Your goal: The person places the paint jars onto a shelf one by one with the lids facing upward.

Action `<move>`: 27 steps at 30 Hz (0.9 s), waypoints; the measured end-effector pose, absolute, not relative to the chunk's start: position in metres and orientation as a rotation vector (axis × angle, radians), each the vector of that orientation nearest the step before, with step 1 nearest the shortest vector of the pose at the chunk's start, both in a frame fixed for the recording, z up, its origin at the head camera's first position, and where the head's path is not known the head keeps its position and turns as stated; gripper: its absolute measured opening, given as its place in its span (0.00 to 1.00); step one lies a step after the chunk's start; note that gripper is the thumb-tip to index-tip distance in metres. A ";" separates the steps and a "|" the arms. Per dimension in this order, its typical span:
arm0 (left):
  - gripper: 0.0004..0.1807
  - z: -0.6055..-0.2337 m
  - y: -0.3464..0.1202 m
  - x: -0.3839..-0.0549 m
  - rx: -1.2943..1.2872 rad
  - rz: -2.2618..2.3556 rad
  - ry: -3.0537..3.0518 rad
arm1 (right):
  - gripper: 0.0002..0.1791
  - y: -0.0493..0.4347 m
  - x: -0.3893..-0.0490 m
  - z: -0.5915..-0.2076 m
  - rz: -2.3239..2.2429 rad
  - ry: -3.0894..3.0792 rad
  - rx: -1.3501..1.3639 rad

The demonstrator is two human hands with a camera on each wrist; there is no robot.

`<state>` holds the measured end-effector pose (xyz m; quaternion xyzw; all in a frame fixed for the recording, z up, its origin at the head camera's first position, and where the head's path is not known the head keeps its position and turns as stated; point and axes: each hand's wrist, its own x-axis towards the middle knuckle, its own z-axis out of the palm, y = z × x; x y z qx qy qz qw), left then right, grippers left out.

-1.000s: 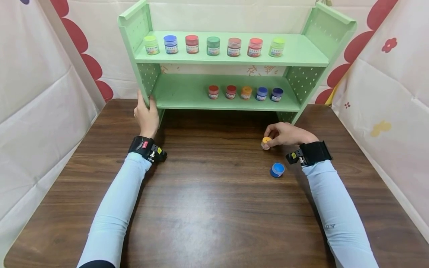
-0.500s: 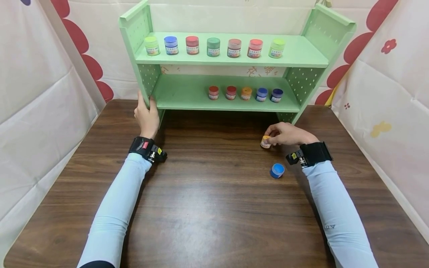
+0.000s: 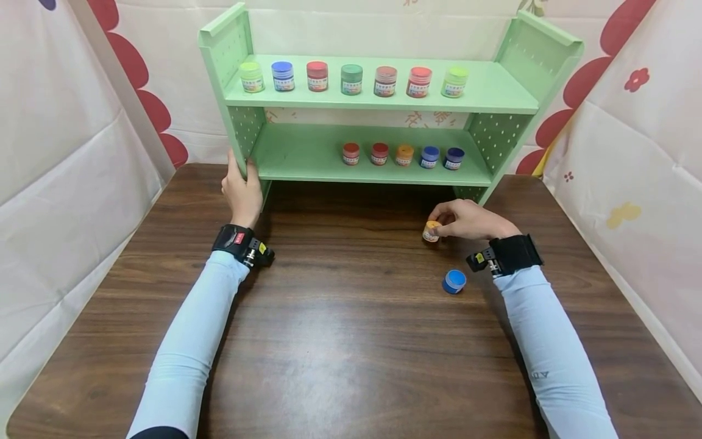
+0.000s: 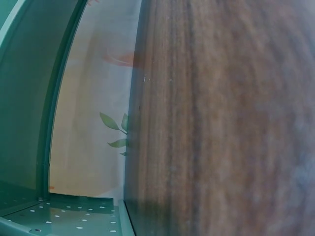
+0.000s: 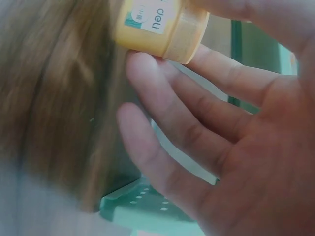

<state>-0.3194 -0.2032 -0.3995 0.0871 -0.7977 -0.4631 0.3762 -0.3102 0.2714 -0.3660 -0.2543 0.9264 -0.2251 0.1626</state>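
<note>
My left hand (image 3: 243, 196) grips the lower left side panel of a green two-tier shelf (image 3: 301, 149), thumb and fingers on either side of it. In the left wrist view that hand is out of sight; only the shelf's underside (image 4: 27, 113) and the table show. Between thumb and fingers, my right hand (image 3: 466, 219) pinches a small yellow paint jar (image 3: 431, 233) at the table's back right. The right wrist view shows the jar's label (image 5: 150, 15) sideways, with the fingertips against its side. A blue-lidded paint jar (image 3: 454, 281) stands on the table just below the right hand.
Several paint jars in a row, among them a green one (image 3: 351, 80), stand on the upper shelf. Smaller ones, including an orange jar (image 3: 404, 155), line the right part of the lower tier. The brown table (image 3: 329, 341) reaches under the shelf; white cloth (image 3: 658, 134) hangs around it.
The yellow jar in my right hand has turned from showing its lid to showing its label, and shifted slightly left. My left hand stays on the shelf panel.
</note>
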 end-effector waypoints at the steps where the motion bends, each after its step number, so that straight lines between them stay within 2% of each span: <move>1: 0.24 -0.399 -0.204 -0.319 0.222 -1.185 -2.040 | 0.12 0.269 -0.310 -0.365 -0.641 2.655 -0.746; 16: 0.25 -0.401 -0.205 -0.321 0.207 -1.180 -2.040 | 0.12 0.220 -0.297 -0.331 -0.670 2.779 -0.967; 22: 0.25 -0.398 -0.204 -0.321 0.195 -1.184 -2.037 | 0.12 0.170 -0.304 -0.308 -0.699 2.809 -1.177; 27: 0.25 -0.400 -0.203 -0.321 0.209 -1.188 -2.044 | 0.16 0.124 -0.318 -0.292 -0.650 2.855 -1.283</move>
